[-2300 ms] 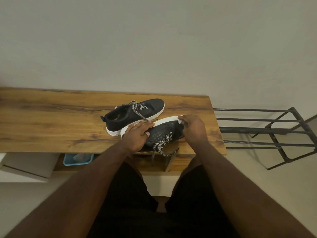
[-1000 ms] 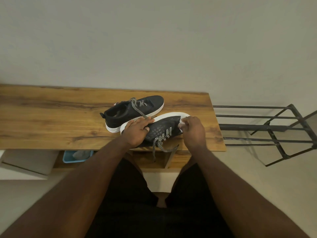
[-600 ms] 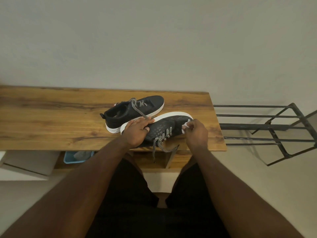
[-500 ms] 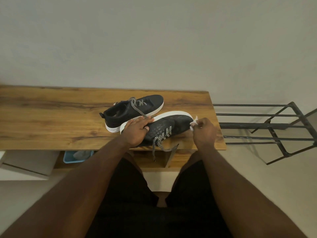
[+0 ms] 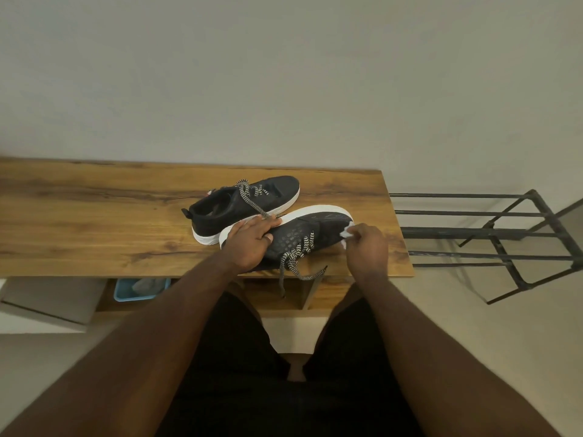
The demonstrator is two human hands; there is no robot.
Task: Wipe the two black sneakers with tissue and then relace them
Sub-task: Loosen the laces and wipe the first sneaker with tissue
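Two black sneakers with white soles lie on the wooden table. The far sneaker stands upright with its checkered lace loose. The near sneaker is tipped on its side, sole facing away, and its lace hangs over the table's front edge. My left hand rests on the heel half of the near sneaker with fingers spread, holding it down. My right hand pinches a small white tissue against the toe of that sneaker.
A black metal rack stands to the right of the table. Under the table sit a blue tray with something grey in it and a white box. A plain wall rises behind the table.
My right hand has slid with the tissue from the sole's edge along the toe, out past the tip and back onto the toe. My left hand has stayed on the sneaker.
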